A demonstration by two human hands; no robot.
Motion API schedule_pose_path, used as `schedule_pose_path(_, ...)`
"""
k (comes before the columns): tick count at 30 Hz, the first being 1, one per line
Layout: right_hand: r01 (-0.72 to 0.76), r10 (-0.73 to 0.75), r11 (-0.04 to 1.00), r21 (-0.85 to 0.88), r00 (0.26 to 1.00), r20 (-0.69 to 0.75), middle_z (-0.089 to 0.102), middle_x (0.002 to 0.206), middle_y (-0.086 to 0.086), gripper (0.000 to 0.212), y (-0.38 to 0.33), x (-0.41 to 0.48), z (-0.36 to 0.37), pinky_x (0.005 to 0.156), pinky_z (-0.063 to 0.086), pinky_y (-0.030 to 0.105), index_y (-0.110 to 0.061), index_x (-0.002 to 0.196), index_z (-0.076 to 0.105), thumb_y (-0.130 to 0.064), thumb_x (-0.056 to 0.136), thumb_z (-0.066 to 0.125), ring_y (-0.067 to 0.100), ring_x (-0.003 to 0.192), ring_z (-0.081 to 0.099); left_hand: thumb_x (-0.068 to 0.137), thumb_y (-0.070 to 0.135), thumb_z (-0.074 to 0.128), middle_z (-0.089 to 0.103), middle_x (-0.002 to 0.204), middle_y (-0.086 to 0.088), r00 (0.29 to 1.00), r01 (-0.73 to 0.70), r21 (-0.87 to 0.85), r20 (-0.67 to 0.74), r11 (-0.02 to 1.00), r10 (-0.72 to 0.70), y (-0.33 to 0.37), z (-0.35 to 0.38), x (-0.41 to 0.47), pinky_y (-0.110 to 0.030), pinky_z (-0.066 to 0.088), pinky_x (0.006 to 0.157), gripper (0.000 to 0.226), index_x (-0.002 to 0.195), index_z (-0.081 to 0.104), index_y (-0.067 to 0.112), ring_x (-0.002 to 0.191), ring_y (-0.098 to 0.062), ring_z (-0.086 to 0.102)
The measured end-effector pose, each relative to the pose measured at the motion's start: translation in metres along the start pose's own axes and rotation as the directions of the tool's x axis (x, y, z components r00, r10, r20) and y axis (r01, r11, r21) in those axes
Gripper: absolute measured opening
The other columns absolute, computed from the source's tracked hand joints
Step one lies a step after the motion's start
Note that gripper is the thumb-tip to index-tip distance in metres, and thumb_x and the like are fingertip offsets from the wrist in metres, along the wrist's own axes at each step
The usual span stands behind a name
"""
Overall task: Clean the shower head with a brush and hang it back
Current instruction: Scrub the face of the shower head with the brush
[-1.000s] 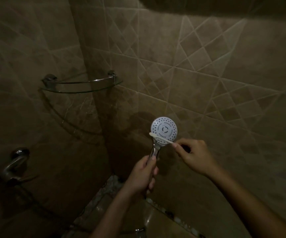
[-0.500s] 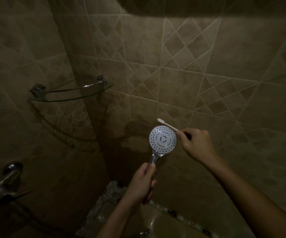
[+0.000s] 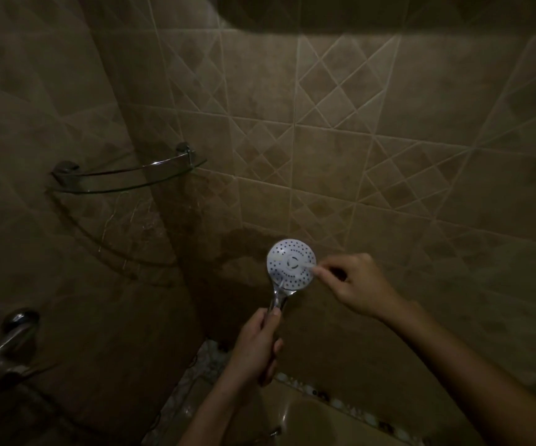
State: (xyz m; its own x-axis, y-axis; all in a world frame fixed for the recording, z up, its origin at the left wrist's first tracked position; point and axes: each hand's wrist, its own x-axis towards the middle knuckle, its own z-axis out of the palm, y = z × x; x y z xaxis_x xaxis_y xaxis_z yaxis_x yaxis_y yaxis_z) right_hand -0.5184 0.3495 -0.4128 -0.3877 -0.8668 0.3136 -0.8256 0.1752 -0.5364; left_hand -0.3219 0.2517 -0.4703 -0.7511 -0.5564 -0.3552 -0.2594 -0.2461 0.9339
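A round white shower head (image 3: 284, 252) with dark nozzle holes faces me, low and centre, on a chrome handle. My left hand (image 3: 257, 347) is closed around that handle from below and holds it upright. To its right, my right hand (image 3: 355, 286) pinches a thin white brush (image 3: 306, 266). The brush lies blurred across the face of the shower head, near its middle. The brush's head is hard to make out against the white face.
A glass corner shelf (image 3: 125, 177) with a chrome rail hangs on the tiled walls at left. A chrome tap (image 3: 12, 336) sticks out low on the left wall. Pebble trim (image 3: 340, 403) borders a ledge below my arms. The room is dim.
The brush went from the lower edge of the shower head to above its top rim, and now lies across the middle of the face. The view has shifted slightly.
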Motion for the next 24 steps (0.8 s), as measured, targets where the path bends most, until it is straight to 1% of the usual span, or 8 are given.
schedule_pose_path(3,0.053,-0.046,0.998,-0.034,0.982,0.181,0.063,0.062,-0.006,0.024,0.000,-0.009,0.001,0.048,0.040,0.020,-0.024,0.083,0.074,-0.037,0.098,0.060,0.016,0.058,0.059,0.102,0.044,0.042,0.044,0.054,0.000,1.000,-0.023,0.003,0.005,1.000,0.022,0.001,-0.002,-0.002,-0.015,0.021,0.036,0.041,0.101,0.043,0.003,0.030,-0.013,0.029)
schedule_pose_path(7,-0.226,0.218,0.974,-0.032,0.963,-0.157,0.067,0.064,-0.006,0.022,0.011,0.000,0.000,0.054,0.052,0.028,-0.019,0.098,0.078,-0.032,0.098,0.061,0.008,0.055,0.060,0.103,0.043,0.041,0.044,0.056,0.000,0.999,-0.040,0.057,0.015,0.998,0.039,0.002,-0.004,-0.008,-0.015,0.022,0.035,0.039,0.101,0.046,0.004,0.032,-0.014,0.031)
schedule_pose_path(9,-0.256,0.253,0.967,0.022,0.935,-0.248,0.067,0.067,-0.006,0.020,0.013,0.000,-0.002,0.055,0.049,0.025,-0.017,0.100,0.078,-0.029,0.098,0.062,0.007,0.059,0.061,0.102,0.044,0.042,0.044,0.057,0.000,0.999,-0.032,0.052,0.027,0.998,0.031,0.000,-0.003,-0.011,-0.016,0.022,0.037,0.040,0.101,0.046,0.004,0.033,-0.014,0.030)
schedule_pose_path(13,0.065,-0.067,0.998,0.025,0.996,0.060,0.068,0.067,-0.006,0.020,0.007,-0.021,-0.002,0.049,0.044,0.019,-0.023,0.091,0.077,-0.034,0.097,0.062,0.012,0.058,0.061,0.102,0.044,0.042,0.044,0.056,0.001,0.999,-0.017,0.026,0.029,1.000,0.016,0.000,0.001,-0.013,-0.016,0.020,0.039,0.039,0.102,0.045,0.005,0.032,-0.013,0.029)
schedule_pose_path(15,0.094,-0.091,0.995,-0.017,0.988,0.124,0.066,0.064,-0.008,0.020,0.012,-0.024,0.001,0.048,0.043,0.020,-0.025,0.088,0.076,-0.035,0.097,0.062,0.011,0.057,0.060,0.103,0.043,0.042,0.044,0.056,0.001,0.999,-0.028,0.028,0.032,0.999,0.027,0.002,0.002,-0.014,-0.017,0.020,0.038,0.039,0.102,0.045,0.004,0.032,-0.013,0.029)
schedule_pose_path(18,-0.170,0.167,0.985,-0.007,0.977,-0.135,0.066,0.064,-0.011,0.018,0.025,-0.013,-0.001,0.050,0.048,0.022,-0.024,0.098,0.077,-0.032,0.097,0.061,0.005,0.053,0.059,0.102,0.043,0.042,0.043,0.056,0.001,0.999,-0.038,0.039,0.040,0.999,0.036,0.001,0.003,-0.017,-0.017,0.020,0.037,0.040,0.102,0.044,0.003,0.032,-0.014,0.028)
schedule_pose_path(20,-0.206,0.197,0.979,-0.008,0.947,-0.254,0.067,0.067,-0.014,0.023,0.028,-0.013,-0.002,0.054,0.051,0.024,-0.021,0.101,0.078,-0.035,0.097,0.060,0.002,0.056,0.060,0.102,0.043,0.042,0.043,0.056,0.000,0.999,-0.040,0.045,0.039,0.998,0.038,-0.001,0.003,-0.017,-0.017,0.021,0.037,0.041,0.102,0.043,0.002,0.032,-0.014,0.029)
schedule_pose_path(24,0.082,-0.082,0.997,0.010,0.993,0.080,0.065,0.065,-0.012,0.022,0.007,-0.035,-0.003,0.049,0.046,0.018,-0.024,0.092,0.077,-0.038,0.096,0.060,0.010,0.058,0.061,0.102,0.043,0.042,0.044,0.055,0.001,0.998,-0.044,0.051,0.050,0.998,0.042,-0.003,0.003,-0.018,-0.017,0.023,0.035,0.042,0.103,0.043,0.001,0.031,-0.015,0.030)
